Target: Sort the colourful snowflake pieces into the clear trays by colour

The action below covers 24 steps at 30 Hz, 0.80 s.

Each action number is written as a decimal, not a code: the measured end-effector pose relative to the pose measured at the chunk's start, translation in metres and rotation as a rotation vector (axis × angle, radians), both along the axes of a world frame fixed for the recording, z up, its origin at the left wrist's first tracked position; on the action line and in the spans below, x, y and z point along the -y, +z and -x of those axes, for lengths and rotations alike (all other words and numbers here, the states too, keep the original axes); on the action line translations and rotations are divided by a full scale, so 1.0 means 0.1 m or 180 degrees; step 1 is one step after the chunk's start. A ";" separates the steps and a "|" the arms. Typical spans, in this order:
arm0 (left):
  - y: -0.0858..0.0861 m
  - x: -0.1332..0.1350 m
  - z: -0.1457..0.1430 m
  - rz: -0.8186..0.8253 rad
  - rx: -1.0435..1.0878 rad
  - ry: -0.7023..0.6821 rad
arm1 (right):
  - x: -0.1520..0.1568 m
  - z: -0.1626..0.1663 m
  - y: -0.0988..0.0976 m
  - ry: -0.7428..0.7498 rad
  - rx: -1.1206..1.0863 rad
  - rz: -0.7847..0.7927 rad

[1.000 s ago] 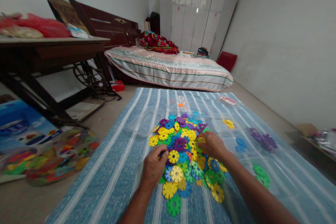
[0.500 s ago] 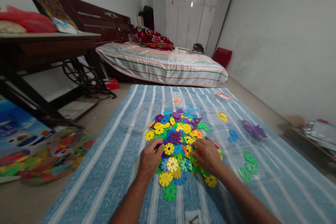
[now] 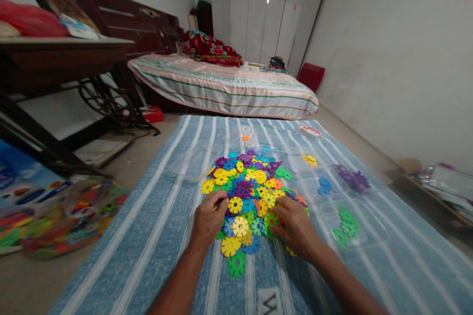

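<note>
the right hand is being drawn back to the near edge of the disc pile on the striped mat, fingers spread flat, nothing visibly gripped. the left hand is being kept curled at the pile's left edge, its grip pinching towards a yellow disc; whether anything is held cannot be told.

Striped mat bearing snowflake discs, clear trays

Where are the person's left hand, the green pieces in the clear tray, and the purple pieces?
left hand [image 3: 207, 219], head view, back of the hand.
green pieces [image 3: 346, 224], head view, middle of the group inside the tray.
purple pieces [image 3: 353, 178], head view, middle of the cluster.
</note>
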State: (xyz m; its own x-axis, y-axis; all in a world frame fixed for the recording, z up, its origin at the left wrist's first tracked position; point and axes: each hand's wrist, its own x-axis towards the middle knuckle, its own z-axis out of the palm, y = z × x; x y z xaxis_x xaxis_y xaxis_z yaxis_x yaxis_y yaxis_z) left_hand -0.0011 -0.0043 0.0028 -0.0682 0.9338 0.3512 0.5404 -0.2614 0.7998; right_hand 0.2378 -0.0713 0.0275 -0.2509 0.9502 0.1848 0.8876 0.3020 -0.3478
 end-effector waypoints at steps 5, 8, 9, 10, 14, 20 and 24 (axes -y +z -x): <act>0.00 0.00 0.00 0.0019 -0.0011 0.0015 | 0.00 0.02 -0.02 -0.0040 -0.0269 0.0001; -0.01 -0.01 0.00 0.0020 0.0005 0.0019 | 0.02 0.03 -0.01 -0.0002 -0.0553 -0.0048; -0.01 -0.01 0.00 0.0020 0.0011 0.0014 | 0.04 0.03 0.00 0.0028 -0.0647 -0.0051; -0.02 -0.01 0.00 0.0019 0.0016 0.0010 | 0.05 0.04 0.00 0.0060 -0.0733 -0.0046; -0.04 -0.03 0.01 0.0003 0.0027 -0.0004 | 0.13 0.06 0.04 0.0110 -0.1001 -0.0014; -0.03 -0.01 0.01 -0.0025 0.0083 -0.0006 | 0.18 0.07 0.16 0.0174 -0.1367 0.0301; 0.00 0.01 0.01 -0.0053 0.0102 -0.0013 | 0.10 0.11 0.23 0.0007 -0.1491 0.0723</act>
State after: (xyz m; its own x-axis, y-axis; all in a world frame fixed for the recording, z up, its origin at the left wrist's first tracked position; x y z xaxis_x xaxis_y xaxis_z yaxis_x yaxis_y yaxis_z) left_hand -0.0018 -0.0052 0.0025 -0.0758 0.9281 0.3645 0.5136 -0.2770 0.8121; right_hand 0.2273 -0.0812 0.0502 -0.1926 0.9790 0.0669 0.6205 0.1744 -0.7646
